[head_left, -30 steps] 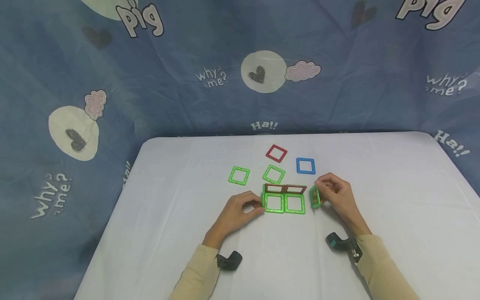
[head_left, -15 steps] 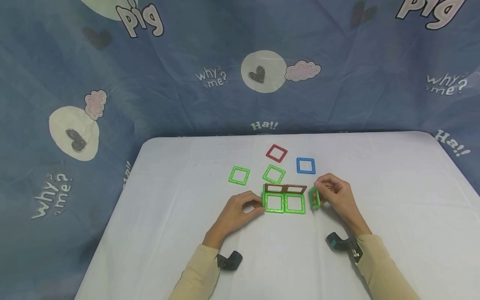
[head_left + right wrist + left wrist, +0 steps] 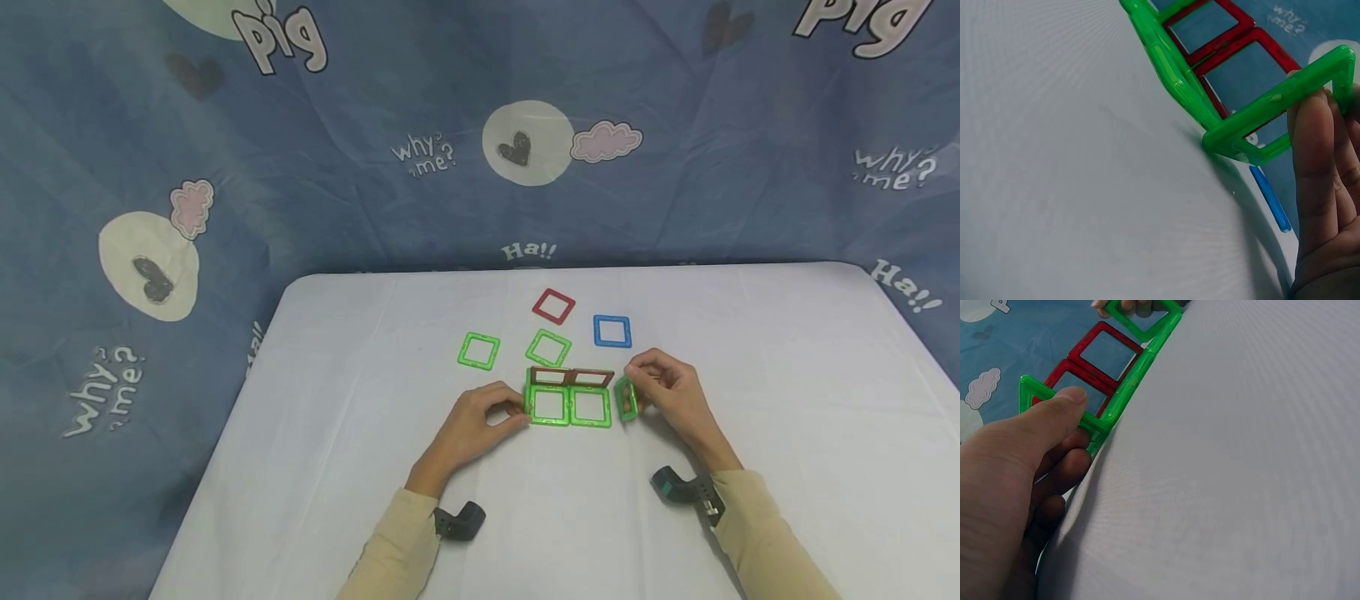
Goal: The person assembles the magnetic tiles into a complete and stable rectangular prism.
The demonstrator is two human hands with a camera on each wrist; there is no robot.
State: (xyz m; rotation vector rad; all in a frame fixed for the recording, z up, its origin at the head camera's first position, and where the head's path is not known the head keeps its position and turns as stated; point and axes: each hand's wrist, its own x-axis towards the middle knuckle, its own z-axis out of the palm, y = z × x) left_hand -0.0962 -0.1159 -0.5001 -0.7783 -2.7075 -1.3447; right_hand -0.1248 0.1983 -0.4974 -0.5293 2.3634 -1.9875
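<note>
Two green square frame tiles [image 3: 590, 425] lie flat side by side on the table, with two red tiles [image 3: 1090, 374] standing along their far edge. At their left end stands a green tile [image 3: 1025, 394], pinched between the thumb and fingers of my left hand [image 3: 476, 423]. My right hand [image 3: 673, 390] pinches another green tile [image 3: 1272, 100] by its outer side and holds it upright. In the head view that tile is just right of the flat pair, a narrow gap between. Part of my left fingers is hidden behind the left tile.
Behind the build lie loose square tiles: a green one [image 3: 478, 364] at left, another green one [image 3: 548, 334] near the red pair, a red one [image 3: 553, 293] farthest back and a blue one [image 3: 612, 344] at right. A patterned blue cloth [image 3: 360, 208] hangs behind the white table [image 3: 360, 333].
My right hand has shifted slightly left with its green tile, narrowing the gap to the flat pair. My left hand and the other tiles have stayed in place.
</note>
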